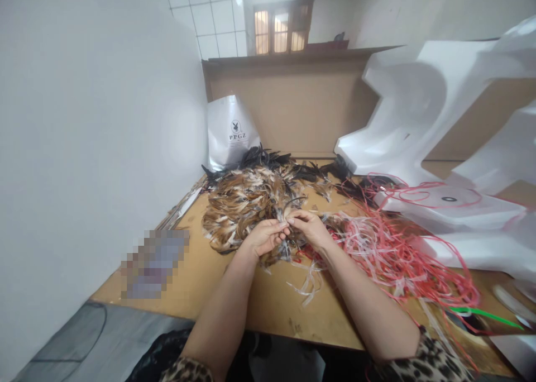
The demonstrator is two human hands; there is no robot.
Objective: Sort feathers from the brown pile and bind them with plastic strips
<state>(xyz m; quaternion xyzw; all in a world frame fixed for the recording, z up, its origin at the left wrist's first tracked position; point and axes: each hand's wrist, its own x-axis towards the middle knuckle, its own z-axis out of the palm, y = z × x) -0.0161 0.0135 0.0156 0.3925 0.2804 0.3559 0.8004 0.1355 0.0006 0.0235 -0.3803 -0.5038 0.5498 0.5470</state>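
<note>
Both hands are working together over the table, the left hand and the right hand bringing thumbs and fingers in tip to tip. They are pinching a small tuft of feather, which is sitting between the fingertips in front of the person's chest; whether a strip is also caught there is too small to tell. The tuft's long axis seems to be pointing away from the body, its tip fanning out past the fingers, though its edges are blending into the feathers behind, so the exact angle is unclear.

The brown pile is spreading beyond the fingers and to the left, so the left hand is lying nearer its bulk. The pink strings are lying in a tangle on the other side, nearer the right hand and forearm. A few white strips are trailing on the table, just left of the right forearm.
</note>
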